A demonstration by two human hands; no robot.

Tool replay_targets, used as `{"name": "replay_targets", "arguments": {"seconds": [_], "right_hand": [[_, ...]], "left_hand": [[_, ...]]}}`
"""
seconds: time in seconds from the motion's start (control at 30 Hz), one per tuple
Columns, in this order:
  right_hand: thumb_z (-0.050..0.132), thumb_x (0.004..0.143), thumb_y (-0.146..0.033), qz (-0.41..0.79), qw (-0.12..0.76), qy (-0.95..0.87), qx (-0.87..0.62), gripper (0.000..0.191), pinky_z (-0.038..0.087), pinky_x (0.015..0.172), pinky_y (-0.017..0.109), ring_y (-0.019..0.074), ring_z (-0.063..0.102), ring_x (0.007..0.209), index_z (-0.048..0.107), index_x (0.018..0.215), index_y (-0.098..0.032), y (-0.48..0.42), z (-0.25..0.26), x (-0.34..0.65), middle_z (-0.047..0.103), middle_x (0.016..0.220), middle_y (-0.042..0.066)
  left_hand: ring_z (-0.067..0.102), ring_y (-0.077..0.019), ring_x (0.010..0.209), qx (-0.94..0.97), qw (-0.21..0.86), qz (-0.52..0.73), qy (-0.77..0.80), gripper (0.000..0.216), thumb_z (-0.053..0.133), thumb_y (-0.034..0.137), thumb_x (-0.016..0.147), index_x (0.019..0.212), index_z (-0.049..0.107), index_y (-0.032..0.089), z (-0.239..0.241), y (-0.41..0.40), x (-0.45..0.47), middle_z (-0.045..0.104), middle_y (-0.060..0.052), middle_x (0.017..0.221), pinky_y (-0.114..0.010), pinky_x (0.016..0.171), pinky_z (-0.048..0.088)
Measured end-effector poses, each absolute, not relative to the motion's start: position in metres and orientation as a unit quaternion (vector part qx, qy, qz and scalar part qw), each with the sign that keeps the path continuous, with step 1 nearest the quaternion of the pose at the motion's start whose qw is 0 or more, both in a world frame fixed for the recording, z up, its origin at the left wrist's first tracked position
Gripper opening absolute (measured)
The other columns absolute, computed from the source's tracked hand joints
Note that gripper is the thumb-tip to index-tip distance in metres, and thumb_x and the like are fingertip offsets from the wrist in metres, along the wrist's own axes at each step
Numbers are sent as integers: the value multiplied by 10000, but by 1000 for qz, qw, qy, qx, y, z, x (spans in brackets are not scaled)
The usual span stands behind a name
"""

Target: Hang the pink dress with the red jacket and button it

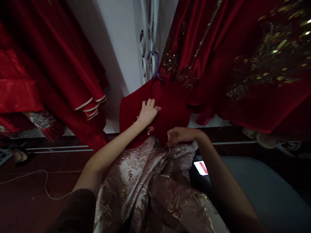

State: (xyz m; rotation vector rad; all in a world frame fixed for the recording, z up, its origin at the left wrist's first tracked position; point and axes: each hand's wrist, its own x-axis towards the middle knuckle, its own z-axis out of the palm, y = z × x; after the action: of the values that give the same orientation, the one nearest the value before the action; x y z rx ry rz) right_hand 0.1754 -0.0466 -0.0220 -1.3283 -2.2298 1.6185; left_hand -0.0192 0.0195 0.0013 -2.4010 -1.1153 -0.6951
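A dark red garment with small beaded flower-like ornaments hangs in front of me on a purple hanger. My left hand lies on its upper middle, fingers curled into the cloth beside another ornament. Lower and to the right, my right hand is closed in a pinch at the garment's lower edge. Something small and glittering shows just under those fingertips, too small to name. Shiny pinkish-silver brocade cloth spreads below both hands, over my lap.
Red garments with pale trim hang at left; red and gold sequined ones hang at right. White scrolled metalwork stands behind the hanger. A lit phone screen lies by a grey seat. A white cable crosses the floor.
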Motion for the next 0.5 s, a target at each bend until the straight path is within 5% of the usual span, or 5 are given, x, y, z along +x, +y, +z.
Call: {"name": "replay_targets", "arguments": {"seconds": [0.3,0.5], "right_hand": [[732,601,-425,512,22,-748,-422,392,459,648,246,161,634,736,643,886,-171,-41,-28,171,698,796,36],[683,645,-533,484,5,-762,-430,566,453,654,250,173,628,757,609,1043,-136,-41,-26,166,696,838,68]], "left_hand": [[456,-256,1068,-887,175,-258,-341,245,439,275,884,982,602,119,9,16,-27,539,-136,1092,-462,956,339],[516,-177,938,-902,243,-256,-248,220,391,262,911,956,577,154,10,29,-30,605,-54,901,-529,1111,196]]}}
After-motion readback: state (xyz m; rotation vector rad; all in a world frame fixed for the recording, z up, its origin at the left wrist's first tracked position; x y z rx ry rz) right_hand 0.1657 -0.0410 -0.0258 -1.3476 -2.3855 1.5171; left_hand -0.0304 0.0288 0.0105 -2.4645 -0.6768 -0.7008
